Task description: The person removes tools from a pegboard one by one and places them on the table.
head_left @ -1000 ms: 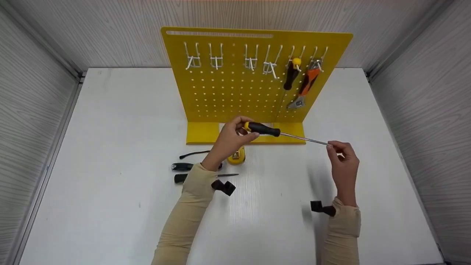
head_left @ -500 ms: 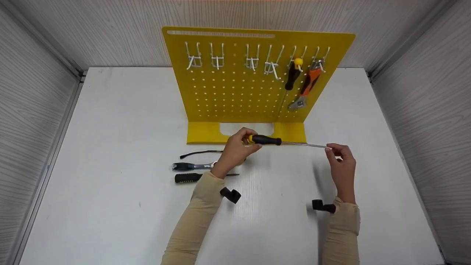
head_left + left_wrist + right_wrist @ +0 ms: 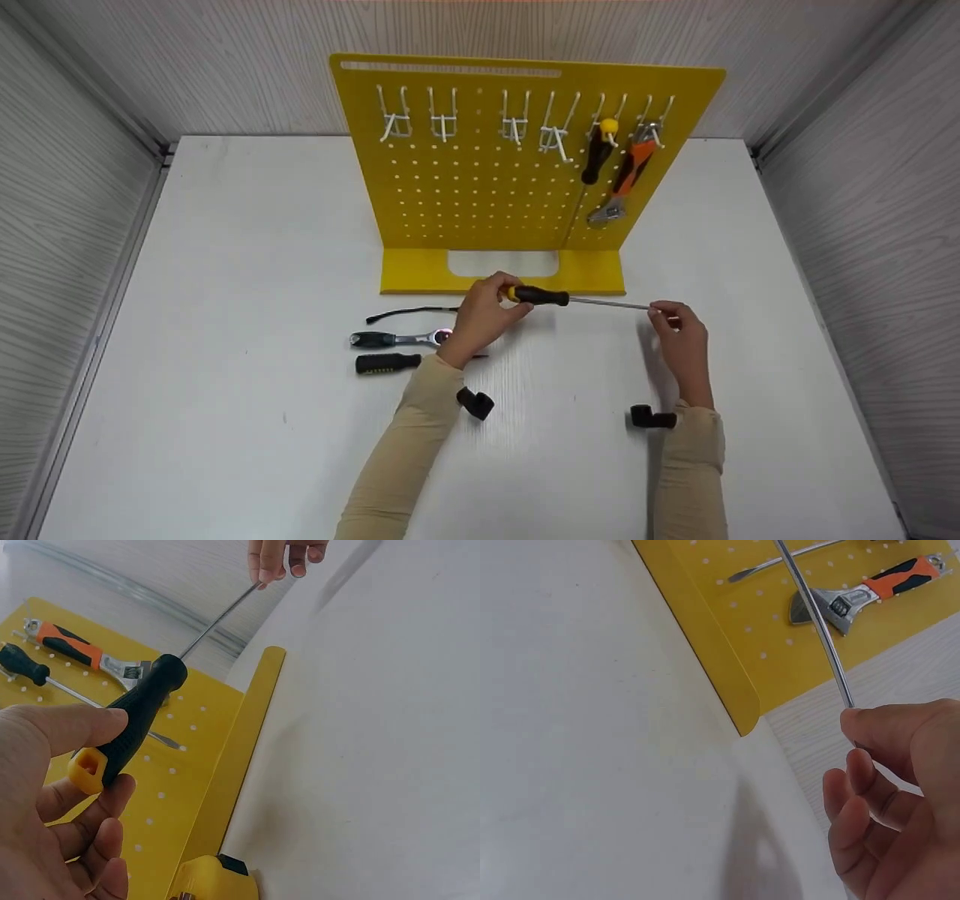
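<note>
Held between both hands is a screwdriver (image 3: pixel 544 296) with a black handle and yellow end, lying nearly level across the head view. My left hand (image 3: pixel 484 315) pinches the yellow end of the handle; the left wrist view shows the thumb on top of the handle (image 3: pixel 142 720) and the fingers beneath. At the other end, my right hand (image 3: pixel 684 341) pinches the tip of the metal shaft (image 3: pixel 821 622) between thumb and finger, hiding the tip itself. A yellow tape measure (image 3: pixel 214 881) sits below the left hand, covered by it in the head view.
Behind stands a yellow pegboard (image 3: pixel 480 195) with several white hooks. Another screwdriver (image 3: pixel 598 154) and an orange-handled adjustable wrench (image 3: pixel 634 165) hang at its right. On the table left of my hand lie a ratchet wrench (image 3: pixel 375 340), a black-handled tool (image 3: pixel 386 364) and a thin black piece (image 3: pixel 401 311).
Both hands have lowered the screwdriver toward the front of the pegboard's base. The left hand has shifted right and the right hand slightly left; the shaft slopes less in the head view.
</note>
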Available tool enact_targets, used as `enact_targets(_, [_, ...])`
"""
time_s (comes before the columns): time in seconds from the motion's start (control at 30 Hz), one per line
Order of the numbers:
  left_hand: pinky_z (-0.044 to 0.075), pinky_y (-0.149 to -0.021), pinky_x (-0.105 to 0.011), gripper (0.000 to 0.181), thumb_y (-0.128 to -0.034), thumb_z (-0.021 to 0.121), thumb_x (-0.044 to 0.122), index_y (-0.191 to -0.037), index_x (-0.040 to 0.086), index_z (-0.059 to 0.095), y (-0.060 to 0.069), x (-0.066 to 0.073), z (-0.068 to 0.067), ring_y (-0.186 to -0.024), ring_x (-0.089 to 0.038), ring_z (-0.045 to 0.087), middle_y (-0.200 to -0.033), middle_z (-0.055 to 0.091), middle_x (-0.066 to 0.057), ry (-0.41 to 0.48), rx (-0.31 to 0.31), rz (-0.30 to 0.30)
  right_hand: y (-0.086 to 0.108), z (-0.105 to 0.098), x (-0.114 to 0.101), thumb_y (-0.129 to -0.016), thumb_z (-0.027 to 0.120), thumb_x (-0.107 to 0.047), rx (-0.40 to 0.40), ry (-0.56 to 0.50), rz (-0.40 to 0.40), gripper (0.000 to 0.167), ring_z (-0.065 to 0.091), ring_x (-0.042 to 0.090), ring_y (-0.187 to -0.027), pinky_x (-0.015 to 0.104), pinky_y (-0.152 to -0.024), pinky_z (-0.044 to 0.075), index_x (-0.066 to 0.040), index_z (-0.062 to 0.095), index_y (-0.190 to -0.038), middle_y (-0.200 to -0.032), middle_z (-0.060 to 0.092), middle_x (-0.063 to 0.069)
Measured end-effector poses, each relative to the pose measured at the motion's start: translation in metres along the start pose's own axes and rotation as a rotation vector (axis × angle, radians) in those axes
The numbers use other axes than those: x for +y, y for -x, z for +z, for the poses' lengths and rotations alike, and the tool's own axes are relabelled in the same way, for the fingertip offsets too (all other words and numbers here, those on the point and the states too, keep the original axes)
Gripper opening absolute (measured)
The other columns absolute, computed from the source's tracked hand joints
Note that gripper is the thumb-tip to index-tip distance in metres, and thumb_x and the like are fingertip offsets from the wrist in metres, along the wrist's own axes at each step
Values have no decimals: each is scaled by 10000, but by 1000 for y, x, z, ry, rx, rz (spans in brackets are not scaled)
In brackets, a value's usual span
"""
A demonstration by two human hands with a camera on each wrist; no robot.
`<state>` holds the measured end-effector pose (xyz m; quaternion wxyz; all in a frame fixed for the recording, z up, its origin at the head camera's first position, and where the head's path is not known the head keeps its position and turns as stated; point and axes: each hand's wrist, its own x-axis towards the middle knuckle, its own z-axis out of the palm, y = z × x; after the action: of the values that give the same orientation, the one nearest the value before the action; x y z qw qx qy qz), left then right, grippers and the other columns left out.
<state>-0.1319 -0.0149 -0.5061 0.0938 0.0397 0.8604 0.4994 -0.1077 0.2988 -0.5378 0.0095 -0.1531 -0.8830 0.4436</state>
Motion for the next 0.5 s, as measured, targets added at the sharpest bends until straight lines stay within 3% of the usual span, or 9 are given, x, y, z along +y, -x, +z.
enact_targets(0.23, [394, -896, -415, 335, -815, 761, 318, -1068, 114, 681, 1, -4, 6, -1001, -250, 511, -1025, 643, -50, -244, 101, 100, -4, 3, 1, -988, 538, -291, -58, 40, 60, 301, 503, 163, -918, 223, -708, 434, -100, 622, -1204, -1091, 577, 87])
enact_targets(0.5, [396, -901, -413, 334, -814, 756, 332, -1064, 122, 688, 0, -7, 9, -1015, -243, 525, -1040, 655, -40, -373, 113, 127, -9, 6, 6, -982, 549, -239, -92, 75, 60, 266, 495, 169, -849, 231, -681, 420, -85, 639, -1180, -1008, 578, 88])
